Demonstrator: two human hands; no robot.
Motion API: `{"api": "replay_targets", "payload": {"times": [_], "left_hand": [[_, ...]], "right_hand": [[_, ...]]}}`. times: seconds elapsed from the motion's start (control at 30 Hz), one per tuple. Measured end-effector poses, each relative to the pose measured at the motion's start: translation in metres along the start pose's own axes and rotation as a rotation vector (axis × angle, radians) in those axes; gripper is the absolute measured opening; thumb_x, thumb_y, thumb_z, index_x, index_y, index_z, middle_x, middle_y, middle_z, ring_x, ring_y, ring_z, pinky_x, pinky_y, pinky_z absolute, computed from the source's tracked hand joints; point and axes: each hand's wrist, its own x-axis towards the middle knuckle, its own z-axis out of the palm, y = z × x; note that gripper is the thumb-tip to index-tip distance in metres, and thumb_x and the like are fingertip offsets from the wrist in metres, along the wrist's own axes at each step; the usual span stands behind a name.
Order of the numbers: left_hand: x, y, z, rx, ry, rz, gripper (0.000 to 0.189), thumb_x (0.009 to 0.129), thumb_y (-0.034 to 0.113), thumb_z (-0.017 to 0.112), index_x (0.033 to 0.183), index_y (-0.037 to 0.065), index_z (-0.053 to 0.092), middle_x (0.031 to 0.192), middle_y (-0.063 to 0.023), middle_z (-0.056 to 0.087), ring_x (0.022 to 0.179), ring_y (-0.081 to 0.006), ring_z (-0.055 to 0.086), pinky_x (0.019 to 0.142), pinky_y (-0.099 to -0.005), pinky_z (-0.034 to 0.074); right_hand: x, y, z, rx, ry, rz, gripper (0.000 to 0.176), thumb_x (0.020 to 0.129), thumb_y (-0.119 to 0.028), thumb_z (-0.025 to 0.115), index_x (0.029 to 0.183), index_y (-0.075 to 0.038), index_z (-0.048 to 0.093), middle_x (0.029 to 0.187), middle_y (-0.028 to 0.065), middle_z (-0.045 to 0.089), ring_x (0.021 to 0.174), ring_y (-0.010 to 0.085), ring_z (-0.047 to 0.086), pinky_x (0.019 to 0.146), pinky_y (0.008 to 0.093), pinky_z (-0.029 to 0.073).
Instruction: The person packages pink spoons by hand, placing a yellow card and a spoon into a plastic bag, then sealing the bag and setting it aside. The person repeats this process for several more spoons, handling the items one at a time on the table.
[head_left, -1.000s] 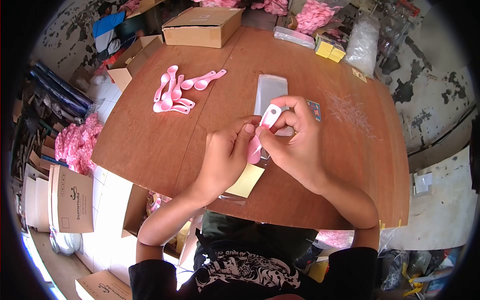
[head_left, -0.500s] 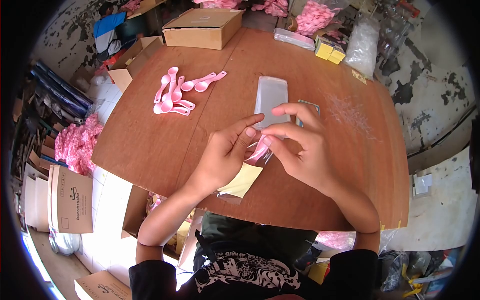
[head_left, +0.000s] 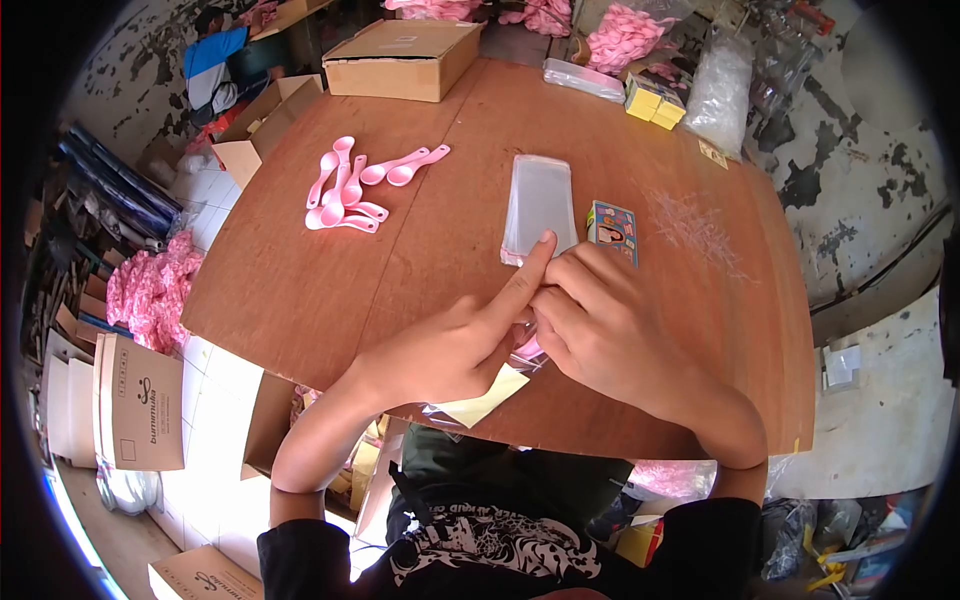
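A clear plastic bag holding a pink spoon (head_left: 530, 345) and a pale yellow card (head_left: 484, 400) is between my hands near the table's front edge. My left hand (head_left: 440, 345) is closed on the bag from the left, its index finger stretched upward. On the right side, my right hand (head_left: 612, 325) has its fingers curled at the bag's upper end, touching the left index finger. The hands hide most of the spoon and bag. Just beyond them lie a stack of clear bags (head_left: 540, 205) and a small printed box (head_left: 613, 226). Several pink spoons (head_left: 350, 195) lie loose at the left.
A cardboard box (head_left: 402, 75) stands at the table's back edge. Yellow cards (head_left: 655, 103) and a roll of clear plastic (head_left: 720, 90) sit back right. Thin plastic strips (head_left: 695, 230) are scattered on the right. Another person (head_left: 215, 65) is at the far left.
My hands have come together and my right fingers have curled inward over the bag. My left index finger now points upward. The bag and yellow card have shifted slightly toward me; the printed box is more exposed.
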Motion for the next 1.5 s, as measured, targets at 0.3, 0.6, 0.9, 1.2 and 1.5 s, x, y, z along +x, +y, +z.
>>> {"api": "replay_targets", "payload": {"times": [0.3, 0.6, 0.9, 1.2, 1.5], "left_hand": [[0.001, -0.016, 0.015, -0.216, 0.097, 0.286, 0.094, 0.089, -0.013, 0.046, 0.155, 0.009, -0.016, 0.117, -0.0287, 0.065, 0.093, -0.0404, 0.070, 0.089, -0.0457, 0.055], [0.008, -0.006, 0.022, -0.772, 0.409, 0.348, 0.079, 0.104, 0.002, 0.036, 0.153, 0.015, -0.024, 0.140, -0.0223, 0.055, 0.117, -0.0303, 0.063, 0.100, -0.0354, 0.049], [0.011, -0.015, 0.018, -0.650, 0.442, 0.179, 0.078, 0.102, -0.004, 0.033, 0.156, 0.017, -0.018, 0.142, -0.0241, 0.052, 0.113, -0.0275, 0.066, 0.094, -0.0309, 0.051], [0.020, -0.009, 0.025, -0.583, 0.393, 0.269, 0.082, 0.102, 0.003, 0.042, 0.156, 0.015, -0.019, 0.151, -0.0255, 0.040, 0.125, -0.0304, 0.058, 0.103, -0.0368, 0.045], [0.019, -0.007, 0.007, -0.298, 0.502, 0.331, 0.102, 0.084, 0.019, 0.079, 0.158, 0.006, 0.009, 0.154, -0.0263, 0.033, 0.137, -0.0369, 0.044, 0.111, -0.0478, 0.038]], "right_hand": [[-0.004, 0.007, -0.002, 0.511, 0.134, 0.312, 0.017, 0.063, 0.007, 0.065, 0.070, -0.003, 0.054, 0.077, 0.0088, 0.056, 0.070, 0.0234, 0.057, 0.056, 0.0334, 0.049], [-0.036, 0.128, -0.057, 1.530, 0.244, 0.681, 0.006, 0.085, -0.009, 0.058, 0.081, -0.004, 0.059, 0.086, 0.0071, 0.061, 0.084, 0.0184, 0.062, 0.081, 0.0333, 0.050], [-0.089, 0.170, 0.003, -0.110, 0.366, 0.795, 0.022, 0.091, -0.019, 0.067, 0.103, -0.001, 0.070, 0.089, 0.0074, 0.070, 0.082, 0.0202, 0.068, 0.072, 0.0348, 0.052], [-0.001, 0.019, -0.023, 0.634, 0.087, 0.527, 0.009, 0.085, -0.006, 0.074, 0.086, 0.002, 0.071, 0.077, 0.0088, 0.067, 0.072, 0.0147, 0.063, 0.064, 0.0285, 0.047], [0.027, 0.031, -0.060, 0.391, 0.133, 0.314, 0.005, 0.081, -0.003, 0.075, 0.083, 0.000, 0.072, 0.078, 0.0074, 0.067, 0.065, 0.0142, 0.061, 0.058, 0.0277, 0.045]]}}
